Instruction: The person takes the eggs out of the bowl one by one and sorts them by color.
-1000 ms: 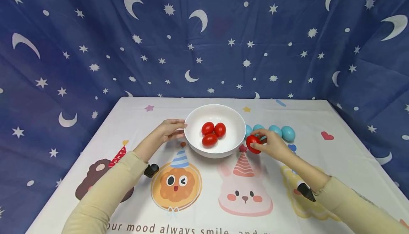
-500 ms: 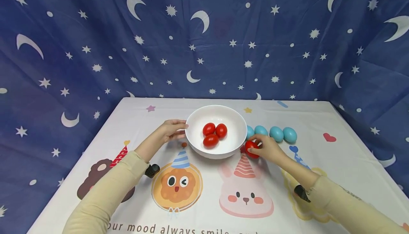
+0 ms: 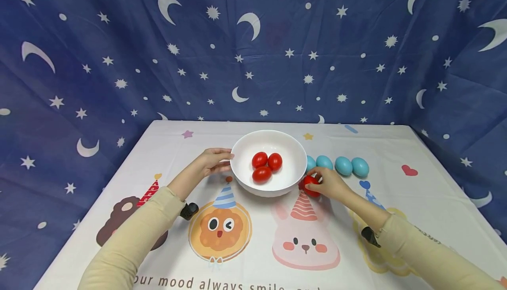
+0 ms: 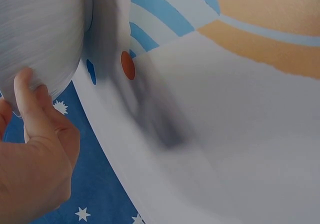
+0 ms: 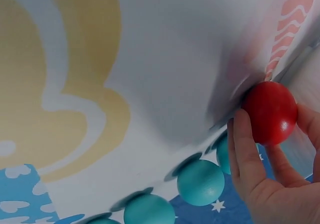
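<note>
A white bowl (image 3: 289, 167) stands mid-table with 3 red eggs (image 3: 262, 174) inside. At its left side my left hand (image 3: 211, 160) holds the rim; in the left wrist view, fingers (image 4: 26, 96) press the bowl's outer wall (image 4: 45, 39). Just right of the bowl, my right hand (image 3: 332, 184) pinches another red egg (image 3: 310, 186) between thumb and fingers. The right wrist view shows that red egg (image 5: 270, 113) close beside the bowl; whether it touches the table I cannot tell. Several blue eggs (image 3: 343, 166) lie in a row behind my right hand.
The table (image 3: 190, 162) wears a white cloth printed with cartoon faces, hats and lettering. A dark blue curtain (image 3: 269, 92) with moons and stars hangs behind and along both sides. A black wrist device (image 3: 189, 211) sits at my left cuff.
My right hand has moved slightly down and left with the red egg, lower beside the bowl, then nearly stopped. My left hand keeps its place on the bowl; the view shifts slightly.
</note>
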Tool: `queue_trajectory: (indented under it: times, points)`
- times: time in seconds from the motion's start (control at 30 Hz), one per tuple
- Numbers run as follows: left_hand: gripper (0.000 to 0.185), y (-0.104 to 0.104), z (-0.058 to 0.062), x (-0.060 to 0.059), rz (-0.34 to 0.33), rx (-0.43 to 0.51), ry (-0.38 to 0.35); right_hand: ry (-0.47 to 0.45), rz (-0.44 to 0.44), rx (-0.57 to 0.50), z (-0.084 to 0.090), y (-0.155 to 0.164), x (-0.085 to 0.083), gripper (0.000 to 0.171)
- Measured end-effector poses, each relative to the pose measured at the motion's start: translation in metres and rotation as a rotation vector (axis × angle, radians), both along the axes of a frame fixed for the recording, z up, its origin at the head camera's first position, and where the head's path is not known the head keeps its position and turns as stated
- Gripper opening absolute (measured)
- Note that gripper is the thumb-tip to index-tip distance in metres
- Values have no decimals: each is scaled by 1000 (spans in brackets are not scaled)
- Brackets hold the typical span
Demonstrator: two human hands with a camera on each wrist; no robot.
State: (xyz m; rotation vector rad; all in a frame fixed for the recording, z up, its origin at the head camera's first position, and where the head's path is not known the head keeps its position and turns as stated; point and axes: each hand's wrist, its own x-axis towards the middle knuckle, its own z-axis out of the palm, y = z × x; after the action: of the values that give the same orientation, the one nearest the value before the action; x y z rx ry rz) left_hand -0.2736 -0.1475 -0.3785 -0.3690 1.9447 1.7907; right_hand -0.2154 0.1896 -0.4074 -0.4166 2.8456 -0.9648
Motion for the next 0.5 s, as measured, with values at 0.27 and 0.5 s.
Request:
queue_trajectory:
  times: [0.27,0.5]
  points:
    - [48,0,2,0,13,1,-1,-3,-26,17,1,1,-1,34]
    - [47,0,-1,-1,4,-9,3,-12,-28,25,2,2,-1,33]
